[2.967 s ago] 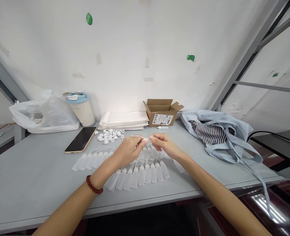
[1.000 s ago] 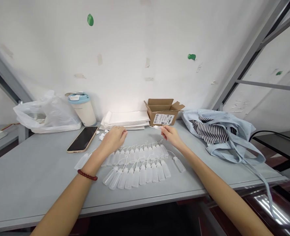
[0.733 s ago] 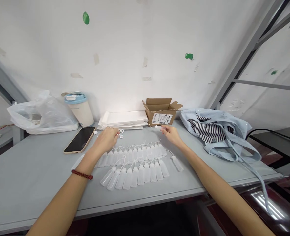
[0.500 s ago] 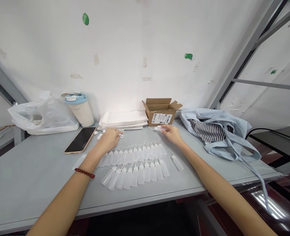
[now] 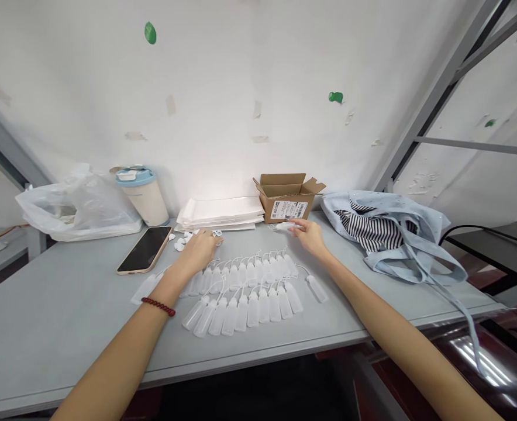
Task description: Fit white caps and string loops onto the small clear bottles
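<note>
My left hand point(image 5: 200, 251) reaches over a small pile of white plastic caps point(image 5: 179, 244). Its fingers are bent downward and pressed together, and what they hold, if anything, is hidden. In front of the cardboard box, my right hand point(image 5: 309, 235) pinches a small translucent piece that looks like a squeeze bottle point(image 5: 283, 226). Between my forearms, two rows of translucent squeeze bottles point(image 5: 230, 317) with thin looped straps lie on the grey table. One separate bottle point(image 5: 317, 289) lies to the right of the rows. Others are partly covered by my left forearm.
A phone point(image 5: 147, 249) lies left of the caps. Behind stand a lidded cup point(image 5: 143, 199), a white plastic bag point(image 5: 81, 202), a stack of white envelopes point(image 5: 221, 211) and an open cardboard box point(image 5: 287, 204). A light blue cloth bag point(image 5: 429, 225) sits at the right.
My left hand has shifted slightly right and toward me, uncovering more white caps. My right hand stays by the box, its fingers still on the translucent piece.
</note>
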Demonstrator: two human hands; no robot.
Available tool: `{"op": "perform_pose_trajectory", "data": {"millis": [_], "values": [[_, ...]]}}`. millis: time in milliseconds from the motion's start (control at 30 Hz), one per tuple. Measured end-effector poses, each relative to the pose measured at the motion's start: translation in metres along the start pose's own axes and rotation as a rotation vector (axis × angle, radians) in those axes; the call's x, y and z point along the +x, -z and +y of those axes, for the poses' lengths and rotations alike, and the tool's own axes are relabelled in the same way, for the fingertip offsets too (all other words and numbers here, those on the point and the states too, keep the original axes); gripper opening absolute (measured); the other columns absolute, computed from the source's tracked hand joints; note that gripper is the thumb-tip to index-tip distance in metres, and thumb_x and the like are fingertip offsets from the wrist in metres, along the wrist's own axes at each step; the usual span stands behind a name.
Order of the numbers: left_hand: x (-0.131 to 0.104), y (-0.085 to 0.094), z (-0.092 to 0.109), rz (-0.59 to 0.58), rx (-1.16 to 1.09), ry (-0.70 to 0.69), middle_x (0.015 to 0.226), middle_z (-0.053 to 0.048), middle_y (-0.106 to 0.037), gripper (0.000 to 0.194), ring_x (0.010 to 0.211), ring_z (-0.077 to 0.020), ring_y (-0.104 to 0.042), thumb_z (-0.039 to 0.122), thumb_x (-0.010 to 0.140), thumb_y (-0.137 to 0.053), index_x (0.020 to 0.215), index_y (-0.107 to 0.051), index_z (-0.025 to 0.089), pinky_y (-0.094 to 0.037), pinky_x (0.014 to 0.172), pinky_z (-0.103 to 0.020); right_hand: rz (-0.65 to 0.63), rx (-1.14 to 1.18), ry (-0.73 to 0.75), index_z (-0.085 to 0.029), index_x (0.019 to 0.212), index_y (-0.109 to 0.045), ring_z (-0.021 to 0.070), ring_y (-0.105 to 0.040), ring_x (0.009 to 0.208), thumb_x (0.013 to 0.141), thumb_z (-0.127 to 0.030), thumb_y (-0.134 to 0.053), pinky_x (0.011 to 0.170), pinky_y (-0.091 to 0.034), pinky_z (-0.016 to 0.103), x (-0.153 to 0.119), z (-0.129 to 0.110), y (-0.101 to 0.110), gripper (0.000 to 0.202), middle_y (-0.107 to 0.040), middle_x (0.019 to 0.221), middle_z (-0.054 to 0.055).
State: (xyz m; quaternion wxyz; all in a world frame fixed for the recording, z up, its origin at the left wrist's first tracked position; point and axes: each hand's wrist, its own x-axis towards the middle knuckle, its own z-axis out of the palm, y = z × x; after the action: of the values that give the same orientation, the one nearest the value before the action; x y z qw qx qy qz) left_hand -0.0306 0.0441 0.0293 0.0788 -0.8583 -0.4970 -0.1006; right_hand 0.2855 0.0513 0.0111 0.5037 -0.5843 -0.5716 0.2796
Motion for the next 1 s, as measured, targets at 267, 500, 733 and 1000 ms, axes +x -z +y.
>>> {"op": "perform_pose_trajectory", "data": {"millis": [267,500,733,1000], "values": [[0.000,0.000,0.001,-0.019,0.062,0.011,0.085,-0.013,-0.065,0.036,0.090,-0.0291,-0.056,0.011,0.084,-0.038,0.103,-0.069,0.019,-0.044,0.073,-0.035,0.016,0.003,-0.009,-0.012,0.100,-0.071,0.0245,-0.069,0.087,0.075,-0.013,-0.053,0.072,-0.056,0.035,0.000,0.002,-0.001,0.031,-0.072,0.096,0.013],[0.000,-0.001,0.001,-0.077,0.035,0.030,0.094,-0.014,-0.066,0.032,0.095,-0.0305,-0.057,0.018,0.086,-0.042,0.104,-0.068,0.016,-0.045,0.081,-0.039,0.026,-0.107,-0.022,-0.009,0.107,-0.068,0.0218,-0.068,0.073,0.077,-0.017,-0.057,0.068,-0.055,0.034,0.000,0.002,0.001,0.034,-0.074,0.078,0.010],[0.001,-0.005,-0.001,0.022,-0.007,0.092,0.101,-0.015,-0.063,0.032,0.101,-0.0297,-0.055,0.017,0.085,-0.045,0.110,-0.064,0.013,-0.045,0.086,-0.039,0.060,-0.196,-0.046,-0.009,0.106,-0.065,0.0178,-0.065,0.063,0.077,-0.018,-0.055,0.057,-0.052,0.028,-0.001,-0.003,0.002,0.032,-0.070,0.074,0.008],[0.006,-0.011,-0.005,-0.036,-0.007,0.049,0.093,-0.014,-0.065,0.025,0.098,-0.0300,-0.057,0.017,0.087,-0.045,0.096,-0.068,0.014,-0.044,0.084,-0.038,-0.096,-0.287,-0.005,-0.014,0.070,-0.062,0.0132,-0.054,0.055,0.071,-0.026,-0.056,0.052,-0.041,0.024,-0.012,-0.027,0.006,0.013,-0.062,0.063,0.002]]}}
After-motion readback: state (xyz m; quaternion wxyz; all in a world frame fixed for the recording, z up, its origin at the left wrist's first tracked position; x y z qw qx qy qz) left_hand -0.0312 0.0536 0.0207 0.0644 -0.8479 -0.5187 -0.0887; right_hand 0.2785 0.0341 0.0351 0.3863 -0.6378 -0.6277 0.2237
